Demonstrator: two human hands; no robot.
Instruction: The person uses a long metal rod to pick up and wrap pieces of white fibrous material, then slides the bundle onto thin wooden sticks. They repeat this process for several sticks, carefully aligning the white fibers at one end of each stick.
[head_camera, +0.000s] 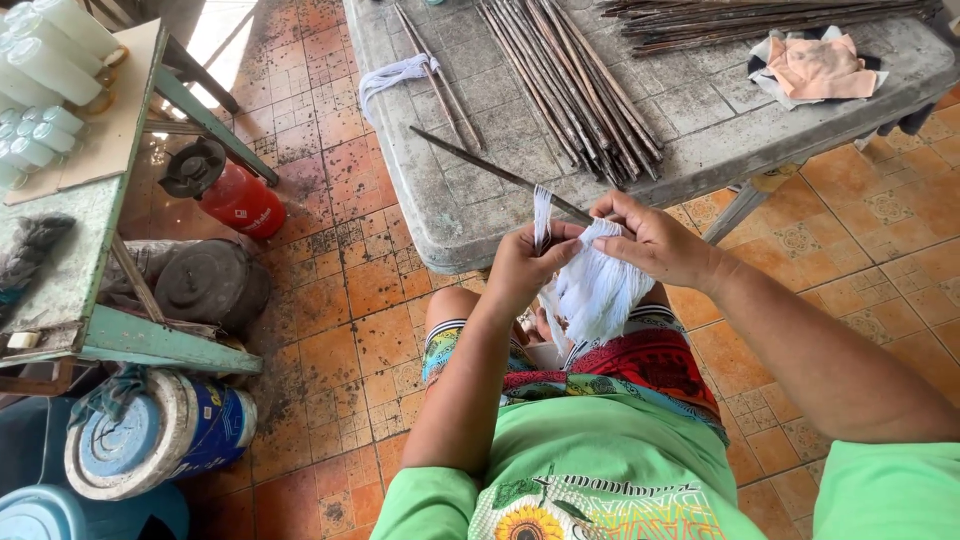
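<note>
A red gas cylinder (240, 200) stands on the tiled floor (350, 300) beside a green bench (150, 345).

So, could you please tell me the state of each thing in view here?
White cloth strips: bunched, held by both hands.
Left hand: fingers closed on the strips.
Right hand: fingers pinching the strips' top.
Single dark stick: lying on the table, end at the hands.
Stick bundle: lying loose.
Red gas canister: tipped on the floor.

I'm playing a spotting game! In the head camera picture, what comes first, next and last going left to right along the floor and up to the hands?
Blue-and-white bucket → red gas canister → left hand → white cloth strips → right hand.
</note>
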